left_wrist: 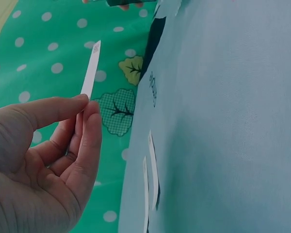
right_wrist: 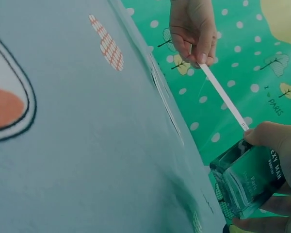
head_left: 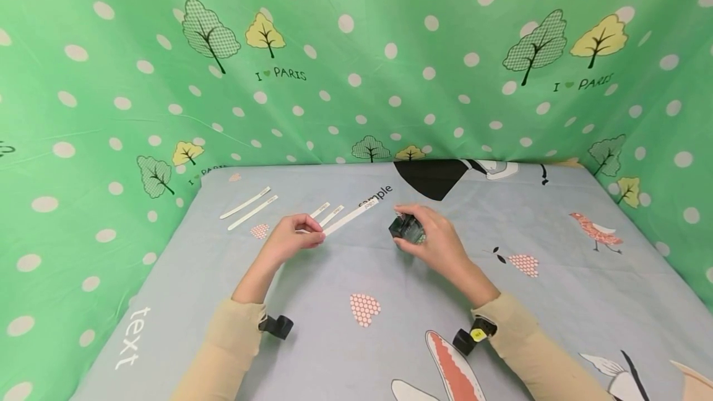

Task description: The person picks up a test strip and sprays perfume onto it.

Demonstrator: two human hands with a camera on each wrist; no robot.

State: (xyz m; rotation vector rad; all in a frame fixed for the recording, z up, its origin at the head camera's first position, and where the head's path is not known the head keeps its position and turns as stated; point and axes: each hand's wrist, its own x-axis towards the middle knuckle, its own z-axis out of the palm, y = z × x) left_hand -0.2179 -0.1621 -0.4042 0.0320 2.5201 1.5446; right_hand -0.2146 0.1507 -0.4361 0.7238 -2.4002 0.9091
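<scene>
My left hand [head_left: 292,237] pinches one end of a white paper test strip [head_left: 352,218] between thumb and fingertips. Its far end, with small print on it, points up and right, toward the bottle. In my right hand [head_left: 437,237] I grip a dark glass perfume bottle [head_left: 408,229], held between thumb and fingers. The right wrist view shows lettering on the bottle [right_wrist: 247,179], and the strip's tip [right_wrist: 242,124] overlaps the right hand's fingertip there. Two more paper strips [left_wrist: 154,170] lie on the table just beyond my left hand, partly covered by it in the head view.
Two other white strips [head_left: 252,213] lie side by side at the table's far left. A grey printed cloth [head_left: 334,339] covers the table. Green dotted curtains [head_left: 345,79] hang behind it and along both sides. Each wrist carries a black strapped camera [head_left: 278,327].
</scene>
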